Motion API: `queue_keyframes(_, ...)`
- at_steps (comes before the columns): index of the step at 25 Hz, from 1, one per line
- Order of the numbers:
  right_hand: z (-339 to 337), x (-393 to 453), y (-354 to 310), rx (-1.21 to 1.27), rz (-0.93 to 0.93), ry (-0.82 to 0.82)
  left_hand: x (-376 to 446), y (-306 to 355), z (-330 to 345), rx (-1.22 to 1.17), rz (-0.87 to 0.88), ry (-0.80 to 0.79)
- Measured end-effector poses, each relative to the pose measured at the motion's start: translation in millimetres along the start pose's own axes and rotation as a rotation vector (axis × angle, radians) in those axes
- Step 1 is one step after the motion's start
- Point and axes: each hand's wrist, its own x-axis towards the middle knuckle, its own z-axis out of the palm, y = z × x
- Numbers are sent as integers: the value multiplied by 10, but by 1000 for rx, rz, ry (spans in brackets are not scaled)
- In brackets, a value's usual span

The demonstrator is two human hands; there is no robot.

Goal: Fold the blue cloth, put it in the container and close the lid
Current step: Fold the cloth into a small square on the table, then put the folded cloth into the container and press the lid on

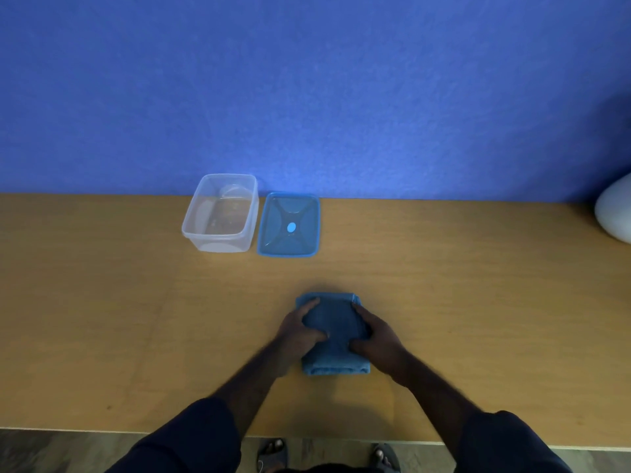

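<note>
Folded cloth (pixel 333 331) on worktop (pixel 136 319), left hand (pixel 298 331) and right hand (pixel 377 337) gripping its two sides, open container (pixel 220 213) and lid (pixel 289 225) well beyond the hands, side by side

A plain indoor room, likely a home or small office: a bare wooden desk (pixel 102 302) stands against a blue painted wall (pixel 307 80), with wood-look flooring (pixel 51 452) below.
</note>
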Motion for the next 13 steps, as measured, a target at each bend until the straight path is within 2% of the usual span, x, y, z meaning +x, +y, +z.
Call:
queue_keyframes(3, 5, 21, -197, 358, 12, 35, -23, 210, -255, -169, 80, -93)
queue_keyframes(5, 2, 82, -427, 463, -28, 42, -28, 380, -486, -201, 165, -121)
queue_keyframes(9, 30, 309, -1044, 454, -202, 67, 40, 778, -1090, -196, 296, -113)
queue_keyframes(13, 208, 668, -1681, 351, -313, 176, 272, 1096, -1671, -145, 326, 91)
